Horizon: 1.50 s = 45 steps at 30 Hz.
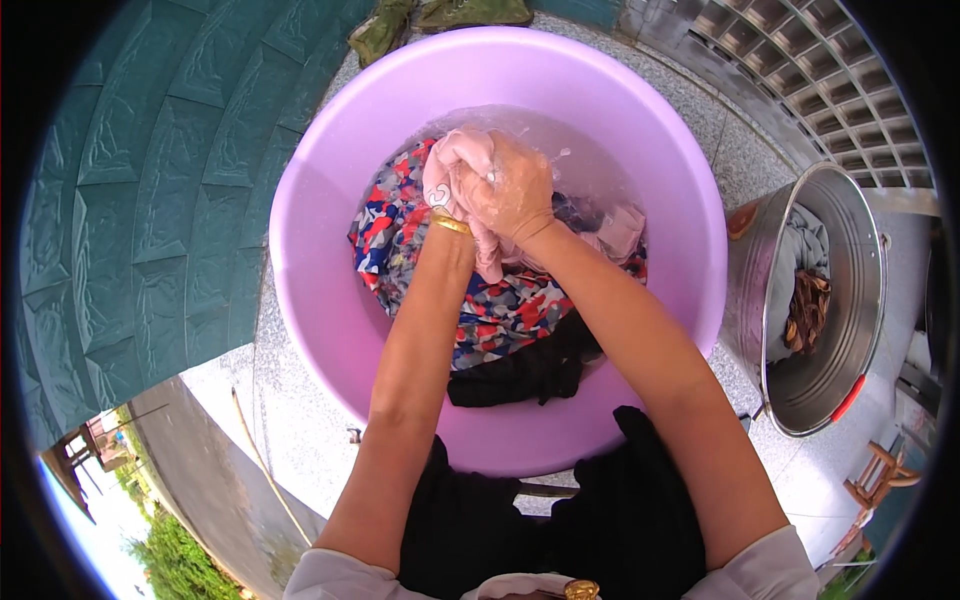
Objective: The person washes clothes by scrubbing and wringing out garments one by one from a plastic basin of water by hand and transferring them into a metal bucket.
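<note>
Both my hands are together over a large pink-purple plastic basin (315,225), gripping one wet pink garment (450,154). My left hand (457,199), with a gold bangle at the wrist, is mostly hidden by the cloth and the other hand. My right hand (517,184) is closed over the fabric beside it. Part of the pink cloth hangs below the hands. Under them lies a red, blue and grey camouflage-patterned garment (510,315), with black cloth (525,379) nearer to me. More pink cloth (621,232) lies to the right, and cloudy water (592,161) shows behind.
On the right, a metal bucket (825,390) with a red handle grip holds grey cloth (806,232) and brown cloth (808,311). Green shoes (472,13) stand beyond the basin. A teal brick-patterned wall (165,187) is at the left, a metal grille (817,82) at the upper right.
</note>
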Each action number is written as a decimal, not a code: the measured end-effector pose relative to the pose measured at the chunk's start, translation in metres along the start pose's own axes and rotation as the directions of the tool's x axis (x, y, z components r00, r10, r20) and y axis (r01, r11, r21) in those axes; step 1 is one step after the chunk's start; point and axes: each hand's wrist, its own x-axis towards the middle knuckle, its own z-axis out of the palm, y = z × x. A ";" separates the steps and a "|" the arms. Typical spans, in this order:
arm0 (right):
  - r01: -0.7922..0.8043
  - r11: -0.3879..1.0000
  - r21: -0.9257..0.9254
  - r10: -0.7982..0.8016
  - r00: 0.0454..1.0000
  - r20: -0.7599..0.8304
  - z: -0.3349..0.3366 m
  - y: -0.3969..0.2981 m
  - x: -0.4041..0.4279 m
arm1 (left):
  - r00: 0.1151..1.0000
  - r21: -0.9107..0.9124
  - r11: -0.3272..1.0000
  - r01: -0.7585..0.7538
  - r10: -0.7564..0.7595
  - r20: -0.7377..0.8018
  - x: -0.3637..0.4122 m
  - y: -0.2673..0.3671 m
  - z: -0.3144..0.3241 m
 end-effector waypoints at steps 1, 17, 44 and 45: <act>-0.093 0.991 -0.096 0.099 0.993 0.061 -0.003 0.018 0.004 | 0.980 -0.022 0.999 -0.032 0.036 0.196 0.012 -0.001 0.011; 0.122 0.707 -0.697 0.624 0.357 0.695 -0.058 0.060 -0.060 | 0.750 0.712 -0.256 0.654 0.096 -0.654 -0.056 -0.020 -0.037; -0.023 0.888 -0.460 0.304 0.779 0.549 -0.016 0.103 -0.092 | 0.416 -0.170 0.851 0.497 -0.406 -0.814 -0.086 -0.049 0.002; -0.022 0.880 -0.474 0.311 0.781 0.541 -0.021 0.125 -0.088 | 0.422 -0.292 0.809 0.511 -0.532 -0.734 -0.085 -0.051 -0.004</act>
